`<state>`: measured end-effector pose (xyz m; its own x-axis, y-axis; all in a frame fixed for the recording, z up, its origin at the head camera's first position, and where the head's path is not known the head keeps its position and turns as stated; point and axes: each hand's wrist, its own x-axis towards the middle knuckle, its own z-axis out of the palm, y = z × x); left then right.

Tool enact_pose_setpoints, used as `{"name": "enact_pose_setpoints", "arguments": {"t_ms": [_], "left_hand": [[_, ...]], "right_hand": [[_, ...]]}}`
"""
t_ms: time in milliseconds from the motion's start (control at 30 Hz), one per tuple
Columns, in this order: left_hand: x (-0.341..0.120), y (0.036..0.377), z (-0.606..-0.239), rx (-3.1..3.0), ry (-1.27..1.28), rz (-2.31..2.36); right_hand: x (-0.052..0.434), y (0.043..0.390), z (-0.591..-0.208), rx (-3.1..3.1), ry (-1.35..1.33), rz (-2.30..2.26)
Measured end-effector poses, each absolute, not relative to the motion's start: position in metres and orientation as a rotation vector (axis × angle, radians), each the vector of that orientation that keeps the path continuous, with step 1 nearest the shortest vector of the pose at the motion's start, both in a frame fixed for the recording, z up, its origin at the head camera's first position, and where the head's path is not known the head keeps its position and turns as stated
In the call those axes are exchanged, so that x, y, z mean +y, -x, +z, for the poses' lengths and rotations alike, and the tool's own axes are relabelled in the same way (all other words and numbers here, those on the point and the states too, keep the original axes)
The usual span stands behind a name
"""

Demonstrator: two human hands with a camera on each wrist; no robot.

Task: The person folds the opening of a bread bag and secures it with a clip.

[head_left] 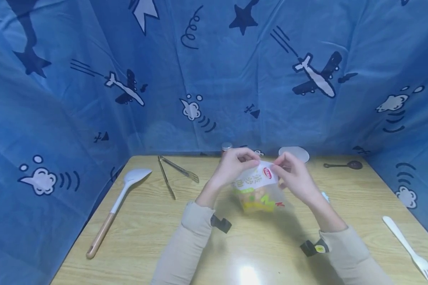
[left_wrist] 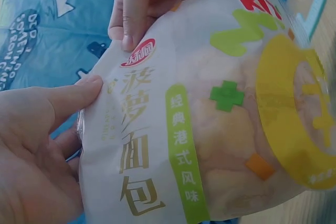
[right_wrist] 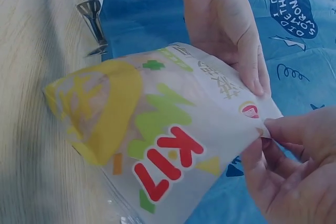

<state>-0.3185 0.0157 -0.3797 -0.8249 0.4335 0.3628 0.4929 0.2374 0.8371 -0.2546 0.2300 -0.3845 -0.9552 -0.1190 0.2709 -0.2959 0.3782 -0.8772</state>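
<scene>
Both of your hands are raised over the middle of the pale wooden table point(head_left: 157, 221), and between them you hold a sealed, see-through plastic bread packet point(head_left: 257, 190), white at its top with gold printed characters, a small red oval logo, green stripes and crosses, a broad yellow ring and bold red letters. Pale golden bread shows through the clear film. The packet hangs clear of the tabletop, its sealed top edge uppermost and its rounded bottom nearer you.

Your left hand point(head_left: 233, 166) pinches the top edge on its own side: the left wrist view shows your thumb point(left_wrist: 73, 98) lying flat on the printed face, with the other fingers curled behind the film. Your right hand point(head_left: 294, 174) pinches the same top edge beside the red logo, fingertips pressed together on the corner of the seal point(right_wrist: 262, 129). Neither hand is spread; both are closed on the packet, close to each other.

Nearest you on the right lies a white plastic fork point(head_left: 410, 249). Left of your arms sits a grey silicone spatula with a wooden handle point(head_left: 117, 202), and beyond it a pair of metal tongs point(head_left: 174, 170). Along the far edge stand a small jar with a metal lid point(head_left: 226, 147), partly hidden behind your left hand, a round white disc point(head_left: 294, 153) and a dark spoon point(head_left: 344, 164), all before the blue cloth backdrop printed with planes and stars point(head_left: 214, 79).
</scene>
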Motion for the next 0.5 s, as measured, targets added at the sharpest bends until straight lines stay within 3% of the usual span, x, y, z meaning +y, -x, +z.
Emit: {"name": "enact_pose_setpoints", "arguments": {"t_ms": [500], "left_hand": [[0.0112, 0.3095, -0.3718, -2.298, 0.982, -1.744]], "right_hand": [[0.2233, 0.2451, -0.3769, -2.21, -0.502, 1.232]]}}
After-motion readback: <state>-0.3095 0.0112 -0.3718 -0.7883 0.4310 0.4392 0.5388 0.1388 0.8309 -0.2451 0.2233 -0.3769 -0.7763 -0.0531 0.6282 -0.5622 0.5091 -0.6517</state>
